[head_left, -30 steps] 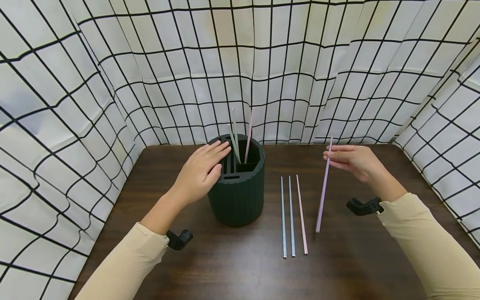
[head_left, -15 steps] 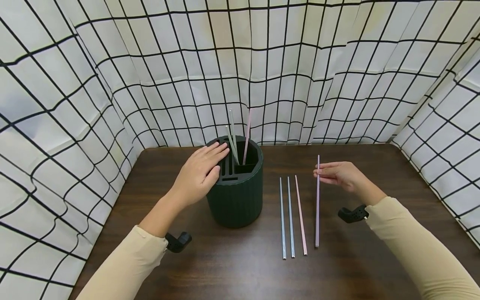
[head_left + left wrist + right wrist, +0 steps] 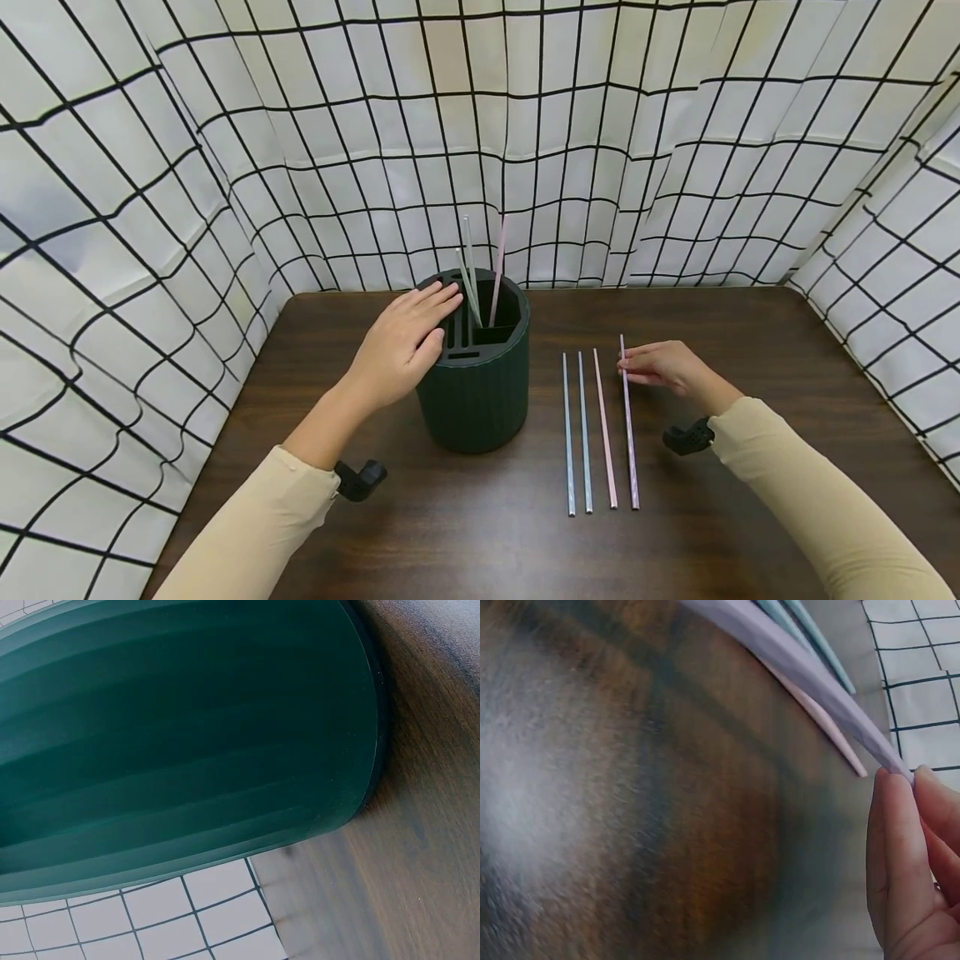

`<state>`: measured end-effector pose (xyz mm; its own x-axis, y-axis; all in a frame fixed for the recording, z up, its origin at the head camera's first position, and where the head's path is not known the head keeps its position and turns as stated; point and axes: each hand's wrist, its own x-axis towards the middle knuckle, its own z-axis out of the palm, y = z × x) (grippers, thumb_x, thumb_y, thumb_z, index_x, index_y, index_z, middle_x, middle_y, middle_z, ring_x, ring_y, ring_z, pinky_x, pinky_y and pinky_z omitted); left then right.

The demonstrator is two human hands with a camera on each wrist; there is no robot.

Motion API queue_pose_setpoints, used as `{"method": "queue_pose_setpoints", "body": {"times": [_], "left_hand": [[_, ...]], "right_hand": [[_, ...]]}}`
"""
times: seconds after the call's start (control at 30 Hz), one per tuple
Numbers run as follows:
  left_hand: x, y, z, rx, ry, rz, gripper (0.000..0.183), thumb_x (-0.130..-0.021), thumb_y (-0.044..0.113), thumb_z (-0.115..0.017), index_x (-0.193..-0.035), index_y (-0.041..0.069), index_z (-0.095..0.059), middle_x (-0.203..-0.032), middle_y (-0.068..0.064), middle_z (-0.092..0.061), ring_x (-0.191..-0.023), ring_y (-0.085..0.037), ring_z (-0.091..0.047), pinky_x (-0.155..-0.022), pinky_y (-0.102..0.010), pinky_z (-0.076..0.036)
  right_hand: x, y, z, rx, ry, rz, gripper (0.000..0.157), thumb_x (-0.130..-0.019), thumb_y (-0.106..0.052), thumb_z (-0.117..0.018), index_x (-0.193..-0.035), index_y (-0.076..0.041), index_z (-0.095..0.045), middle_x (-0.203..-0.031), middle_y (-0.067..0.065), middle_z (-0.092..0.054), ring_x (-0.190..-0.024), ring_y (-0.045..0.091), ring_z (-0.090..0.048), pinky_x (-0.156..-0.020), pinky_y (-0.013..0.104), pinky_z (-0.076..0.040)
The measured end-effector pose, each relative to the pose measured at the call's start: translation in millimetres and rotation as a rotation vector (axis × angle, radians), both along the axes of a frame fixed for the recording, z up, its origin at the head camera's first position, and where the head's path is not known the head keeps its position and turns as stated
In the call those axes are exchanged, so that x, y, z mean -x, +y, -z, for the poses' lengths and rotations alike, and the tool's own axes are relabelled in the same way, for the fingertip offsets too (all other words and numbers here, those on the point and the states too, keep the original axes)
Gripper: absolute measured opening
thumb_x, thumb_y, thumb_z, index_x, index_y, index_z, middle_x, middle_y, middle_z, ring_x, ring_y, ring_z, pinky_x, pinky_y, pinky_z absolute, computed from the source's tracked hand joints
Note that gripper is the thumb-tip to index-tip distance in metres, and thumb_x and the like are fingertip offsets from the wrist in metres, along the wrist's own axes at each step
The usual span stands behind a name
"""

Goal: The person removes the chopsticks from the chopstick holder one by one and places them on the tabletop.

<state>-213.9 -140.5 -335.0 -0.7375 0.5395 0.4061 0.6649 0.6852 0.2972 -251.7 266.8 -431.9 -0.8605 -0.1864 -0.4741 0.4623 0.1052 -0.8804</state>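
Left hand (image 3: 401, 337) rested on the slotted left part of the top of a dark green holder (image 3: 476, 408), fingers straight across the slots, gripping nothing. Beige left sleeve (image 3: 247, 517) and left black device (image 3: 362, 481) sat at that wrist. Holder stood upright on a dark brown table (image 3: 450, 542); the left wrist view showed mostly its ribbed wall. 2 pale green sticks (image 3: 467, 282) and 1 upright pink stick (image 3: 498, 271) leaned in the compartment right of the slots, tops well above the rim. Right of the holder, apart from it, 2 light blue sticks (image 3: 567, 434) lay side by side, then 1 loose pink stick (image 3: 604, 429), slightly slanted. Just beside that was the purple stick (image 3: 629, 433), roughly parallel, pinched near its far end between thumb and fingertips of the right hand (image 3: 660, 365) (clear in the right wrist view; could not tell if its near end touched the table). Right black device (image 3: 687, 437) and beige right sleeve (image 3: 817, 492) followed. White cloth (image 3: 562, 125) with a black grid hung behind the table and along its sides.
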Motion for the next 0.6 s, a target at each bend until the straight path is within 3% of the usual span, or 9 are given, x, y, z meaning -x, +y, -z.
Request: {"method": "queue_pose_setpoints", "body": {"times": [0.17, 0.33, 0.5, 0.6], "left_hand": [[0.1, 1, -0.2, -0.008, -0.003, 0.002, 0.050, -0.100, 0.019, -0.040, -0.148, 0.009, -0.049, -0.156, -0.007, -0.044, -0.150, -0.026, -0.034, -0.125, -0.048, -0.022], [0.1, 2, -0.4, -0.009, -0.009, 0.003, 0.050, -0.100, 0.019, -0.039, -0.148, 0.010, -0.049, -0.156, -0.007, -0.044, -0.150, -0.026, -0.033, -0.125, -0.049, -0.022], [0.1, 2, -1.1, -0.010, -0.017, 0.002, 0.050, -0.099, 0.020, -0.040, -0.148, 0.010, -0.049, -0.156, -0.007, -0.044, -0.150, -0.027, -0.033, -0.126, -0.049, -0.021], [0.5, 2, -1.1, -0.010, -0.020, 0.002, 0.050, -0.099, 0.020, -0.040, -0.148, 0.010, -0.049, -0.156, -0.007, -0.044, -0.150, -0.026, -0.033, -0.126, -0.048, -0.020]], "right_hand": [[0.6, -1, 8.1, -0.008, -0.025, 0.005, 0.051, -0.097, -0.003, -0.059, -0.140, 0.019, -0.041, -0.083, -0.004, -0.075, -0.079, 0.006, -0.073, -0.077, 0.023, -0.061], [1.1, -1, 13.2, -0.047, -0.035, 0.032, 0.040, -0.095, -0.003, -0.063, -0.128, 0.017, -0.055, -0.080, -0.004, -0.075, -0.074, 0.006, -0.071, -0.073, 0.023, -0.062], [-0.9, -5, 13.7, -0.190, 0.026, 0.055, 0.023, -0.091, -0.005, -0.069, -0.106, 0.012, -0.070, -0.075, -0.002, -0.073, -0.067, 0.006, -0.070, -0.068, 0.023, -0.062], [-1.6, -9, 13.7, -0.233, 0.040, 0.079, 0.019, -0.089, -0.004, -0.071, -0.101, 0.011, -0.072, -0.072, -0.002, -0.072, -0.063, 0.005, -0.069, -0.066, 0.023, -0.062]]}}
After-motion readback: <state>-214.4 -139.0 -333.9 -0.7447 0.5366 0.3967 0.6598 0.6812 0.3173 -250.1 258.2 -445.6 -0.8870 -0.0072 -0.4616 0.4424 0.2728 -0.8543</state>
